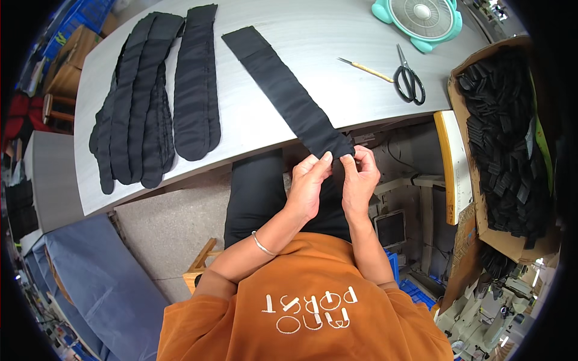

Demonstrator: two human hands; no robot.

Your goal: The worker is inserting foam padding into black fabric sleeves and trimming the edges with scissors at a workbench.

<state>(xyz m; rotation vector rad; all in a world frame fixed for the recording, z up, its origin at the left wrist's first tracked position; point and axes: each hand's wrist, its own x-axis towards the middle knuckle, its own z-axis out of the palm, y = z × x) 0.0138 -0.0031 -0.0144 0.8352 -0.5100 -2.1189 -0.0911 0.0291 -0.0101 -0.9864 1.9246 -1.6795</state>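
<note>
While seated at a grey worktable, a person in an orange shirt works the near end of a long black fabric strip that hangs just over the table's front edge. Nearest the camera, both forearms rise from the lower edge, the left wrist ringed by a thin silver bracelet. The left hand is curled, thumb and fingertips pinched on the strip's left corner; the right hand is likewise closed, fingers gripping the right corner, the two hands just beside each other. Below them lie a lap in dark clothing, a patch of concrete floor and blue cloth at the lower left. From the hands, the strip runs diagonally up and left across the tabletop. Well apart from it, on the left of the table, a pile of black fabric pieces lies in overlapping lengths. Toward the far right of the table rest black-handled scissors and, just beside them, a thin wooden-handled tool. Farther back stands a small teal fan. At the right, a cardboard box holds many small black pieces.
</note>
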